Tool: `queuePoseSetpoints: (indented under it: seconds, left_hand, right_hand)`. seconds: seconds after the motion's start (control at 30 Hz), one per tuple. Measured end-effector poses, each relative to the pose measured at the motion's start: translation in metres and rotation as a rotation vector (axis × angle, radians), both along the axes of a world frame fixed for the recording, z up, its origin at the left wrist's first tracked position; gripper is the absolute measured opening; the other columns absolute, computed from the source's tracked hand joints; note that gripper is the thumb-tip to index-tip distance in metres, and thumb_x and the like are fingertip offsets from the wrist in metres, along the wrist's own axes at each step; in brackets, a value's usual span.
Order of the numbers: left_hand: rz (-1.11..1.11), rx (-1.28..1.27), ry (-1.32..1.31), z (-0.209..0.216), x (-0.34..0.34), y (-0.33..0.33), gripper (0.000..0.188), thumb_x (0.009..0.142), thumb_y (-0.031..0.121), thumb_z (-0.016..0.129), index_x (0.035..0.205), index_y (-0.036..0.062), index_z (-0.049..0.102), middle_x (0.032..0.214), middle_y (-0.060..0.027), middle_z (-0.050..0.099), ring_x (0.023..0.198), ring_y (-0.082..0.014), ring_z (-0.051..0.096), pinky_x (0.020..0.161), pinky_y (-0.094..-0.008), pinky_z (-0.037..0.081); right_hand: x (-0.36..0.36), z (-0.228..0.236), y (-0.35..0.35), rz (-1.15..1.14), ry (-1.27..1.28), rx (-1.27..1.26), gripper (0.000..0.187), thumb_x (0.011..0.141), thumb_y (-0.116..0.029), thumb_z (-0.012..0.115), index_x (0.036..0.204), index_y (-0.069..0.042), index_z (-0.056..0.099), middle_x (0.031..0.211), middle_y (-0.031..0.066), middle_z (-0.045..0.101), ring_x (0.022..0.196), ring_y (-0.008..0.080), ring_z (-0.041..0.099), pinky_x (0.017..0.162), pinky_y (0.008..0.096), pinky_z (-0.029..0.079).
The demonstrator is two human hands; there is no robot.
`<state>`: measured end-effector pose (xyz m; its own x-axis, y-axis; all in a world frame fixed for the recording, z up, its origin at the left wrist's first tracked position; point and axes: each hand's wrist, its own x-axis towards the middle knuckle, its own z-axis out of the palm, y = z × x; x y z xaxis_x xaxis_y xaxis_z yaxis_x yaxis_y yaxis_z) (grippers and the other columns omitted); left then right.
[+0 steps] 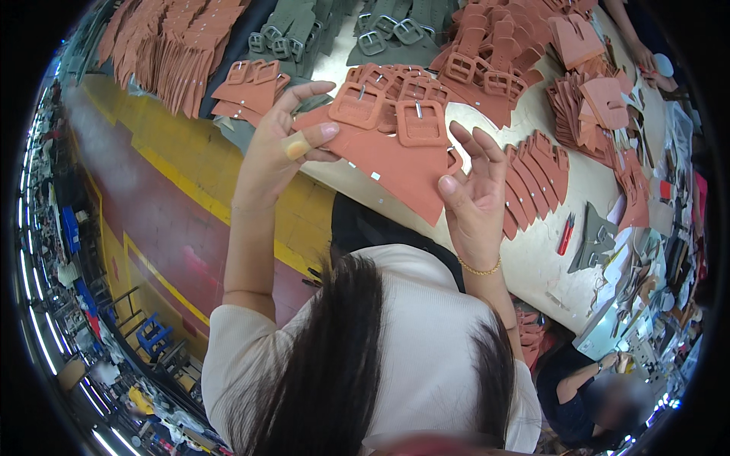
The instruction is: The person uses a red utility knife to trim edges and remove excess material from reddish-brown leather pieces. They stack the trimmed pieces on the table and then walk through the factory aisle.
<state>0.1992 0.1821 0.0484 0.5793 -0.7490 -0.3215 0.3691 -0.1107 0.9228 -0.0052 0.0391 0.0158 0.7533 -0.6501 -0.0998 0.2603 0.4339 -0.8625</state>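
Observation:
A terracotta leather panel (391, 171) with two covered buckles on its upper edge is held up over the near table edge. My left hand (277, 144), a tan bandage around one finger, grips its left corner between thumb and fingers, with the index finger raised. At the panel's right edge is my right hand (480, 197), fingers spread and thumb by the edge; whether it touches cannot be made out. Just behind the held panel lie more buckled terracotta pieces (380, 76), partly hidden by it.
Fanned terracotta panels (536, 178) lie right of my hands, near a red pen-like tool (566, 234) and a green piece (593, 239). Green buckled straps (391, 30) and stacked terracotta pieces (167, 49) lie at the far side. Another person (585, 395) sits at lower right.

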Motion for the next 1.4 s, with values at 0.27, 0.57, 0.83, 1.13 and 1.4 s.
queuePoseSetpoints:
  seconds: [0.27,0.57,0.83,1.13,1.4]
  left_hand:
    - [0.145,-0.108,-0.383,0.012,0.057,-0.003,0.05,0.091,0.006,0.059,0.135,0.005,0.036,0.095,-0.0099,0.064,0.082,-0.0156,0.066,0.063,-0.03,0.06]
    - [0.213,-0.165,-0.373,-0.036,0.198,0.043,0.045,0.094,0.004,0.054,0.135,0.005,0.035,0.093,-0.011,0.062,0.082,-0.0176,0.066,0.064,-0.0318,0.06]
    - [0.383,0.343,-0.275,-0.1,0.222,0.072,0.042,0.096,0.007,0.054,0.135,0.0041,0.037,0.089,-0.0123,0.06,0.065,-0.0168,0.065,0.057,-0.0294,0.058]
    - [0.352,0.539,-0.504,-0.098,0.232,0.07,0.049,0.09,0.007,0.06,0.135,0.001,0.042,0.093,-0.0119,0.063,0.057,-0.0113,0.059,0.046,-0.0235,0.045]
    - [0.591,0.638,-0.925,-0.073,0.212,0.069,0.05,0.082,0.016,0.071,0.124,-0.0047,0.053,0.093,-0.0115,0.064,0.071,-0.0165,0.062,0.056,-0.0283,0.051]
  right_hand:
    - [0.001,-0.009,0.014,0.164,0.062,-0.004,0.054,0.088,0.001,0.063,0.134,-0.003,0.037,0.145,0.0158,0.034,0.125,0.0308,0.052,0.104,0.0384,0.044]
    - [-0.023,-0.021,0.004,0.155,0.193,-0.073,0.031,0.092,-0.002,0.058,0.122,-0.002,0.05,0.137,0.017,0.046,0.117,0.0275,0.057,0.097,0.0369,0.048]
    - [-0.037,-0.032,0.002,0.156,0.28,-0.07,0.023,0.093,-0.005,0.058,0.116,-0.001,0.054,0.129,0.0149,0.052,0.108,0.0226,0.06,0.092,0.0347,0.049]
    - [-0.039,-0.031,-0.001,0.138,0.261,-0.096,0.02,0.094,-0.007,0.058,0.113,0.0,0.056,0.121,0.0135,0.057,0.103,0.0206,0.061,0.092,0.0341,0.048]
    - [-0.057,-0.04,-0.016,0.027,0.286,-0.104,0.018,0.093,-0.008,0.06,0.109,0.0,0.059,0.114,0.0106,0.061,0.1,0.0179,0.062,0.09,0.031,0.048]
